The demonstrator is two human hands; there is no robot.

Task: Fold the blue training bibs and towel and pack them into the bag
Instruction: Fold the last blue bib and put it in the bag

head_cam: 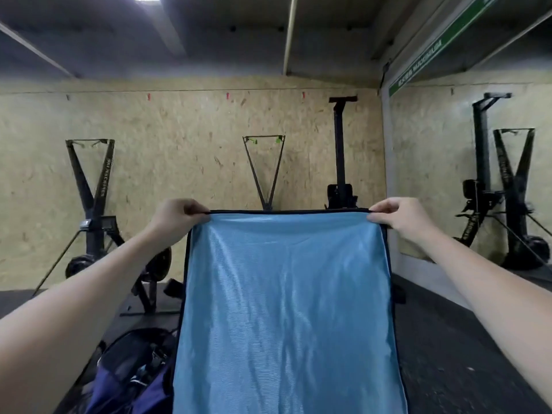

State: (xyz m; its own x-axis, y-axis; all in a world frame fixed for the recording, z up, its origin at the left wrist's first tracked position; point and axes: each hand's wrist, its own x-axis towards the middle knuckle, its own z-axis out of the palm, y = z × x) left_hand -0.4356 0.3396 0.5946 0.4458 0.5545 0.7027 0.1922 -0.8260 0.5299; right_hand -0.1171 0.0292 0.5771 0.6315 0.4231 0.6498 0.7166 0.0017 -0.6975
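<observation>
A light blue towel (286, 309) with a dark trimmed edge hangs stretched out flat in front of me, filling the lower middle of the view. My left hand (176, 218) pinches its top left corner. The top right corner is pinched by my right hand (397, 216). Both arms are held out at about chest height. Down at the lower left lies the dark bag (134, 363), open, with dark blue fabric (155, 395) showing in it; the towel hides its right part.
Black gym machines stand against the chipboard wall: one at the left (92, 210), a V-shaped frame (264, 171) and an upright post (340, 156) behind the towel. A mirror (478, 174) on the right reflects the machines. The floor (448, 354) is dark rubber.
</observation>
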